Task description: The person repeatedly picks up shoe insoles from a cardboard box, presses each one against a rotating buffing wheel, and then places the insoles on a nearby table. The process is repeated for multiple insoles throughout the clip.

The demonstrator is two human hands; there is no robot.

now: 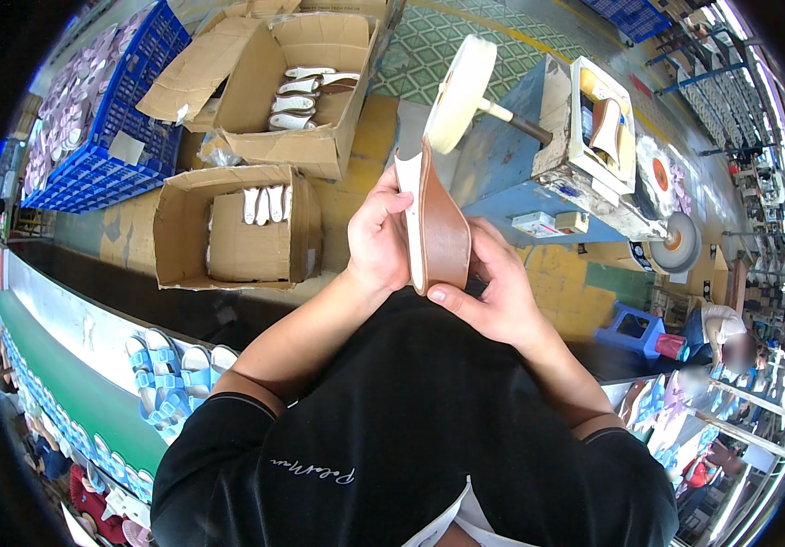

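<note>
Between my two hands is a brown wedge shoe sole (447, 239) with a whitish top face, tilted on its side with its narrow end pointing away from me. My left hand (379, 239) grips the whitish side, thumb laid across it. Fingers of my right hand (500, 290) wrap round the thick heel end, the thumb near its lower edge. Just beyond the narrow end stands a cream buffing wheel (461, 94) on a shaft from a blue machine (511, 187). The sole's tip overlaps the wheel's lower edge in view; whether they touch I cannot tell.
On the machine, a white tray (582, 77) holds another brown sole (605, 126). A grey wheel (676, 242) sits at its right end. Cardboard boxes (297, 146) (174, 239) with soles stand ahead left, beside a blue crate (148, 96). Blue sandals (166, 365) lie on the green conveyor (73, 351).
</note>
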